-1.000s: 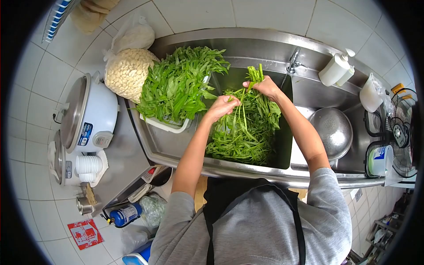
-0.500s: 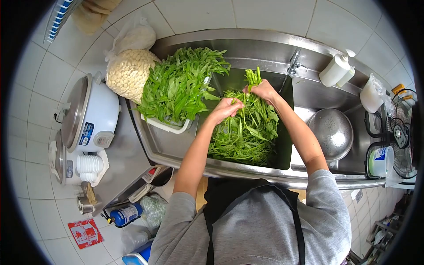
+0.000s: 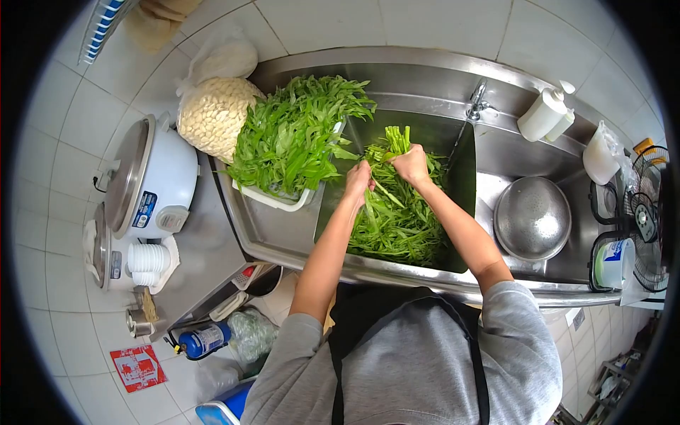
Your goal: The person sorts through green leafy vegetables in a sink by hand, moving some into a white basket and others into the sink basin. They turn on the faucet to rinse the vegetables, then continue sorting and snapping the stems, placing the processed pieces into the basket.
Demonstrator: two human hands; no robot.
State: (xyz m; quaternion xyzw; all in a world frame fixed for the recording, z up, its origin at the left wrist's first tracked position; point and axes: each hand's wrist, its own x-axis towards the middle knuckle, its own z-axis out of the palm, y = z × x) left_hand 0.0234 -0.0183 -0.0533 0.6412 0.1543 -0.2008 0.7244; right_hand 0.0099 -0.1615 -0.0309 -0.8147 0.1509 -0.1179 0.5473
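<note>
Long-stemmed leafy greens, by their look water spinach point(image 3: 400, 227), fill much of the deep sink basin point(image 3: 459, 195). My right hand point(image 3: 412, 164) is closed around a bunch near its stem ends, which stick up past the fingers. Beside it, my left hand point(image 3: 360, 182) pinches greens from the same pile, with a pale stem running between the hands. Leaves hide part of the left fingertips. To the left, a white plastic basket point(image 3: 287, 205) holds a tall heap of the same loose greens point(image 3: 294, 134).
An upturned metal colander point(image 3: 533, 217) lies in the right basin, below the faucet point(image 3: 478, 106) and pump bottles point(image 3: 544, 113). A bag of peeled garlic-like pieces point(image 3: 216, 117) leans beside the basket. Rice cookers point(image 3: 163, 184) stand left; a fan point(image 3: 646, 205) stands right.
My right hand has come down and slightly left with its bunch, nearer the pile. My left hand has shifted a little left, its knuckles now turned upward. The view has moved slightly.
</note>
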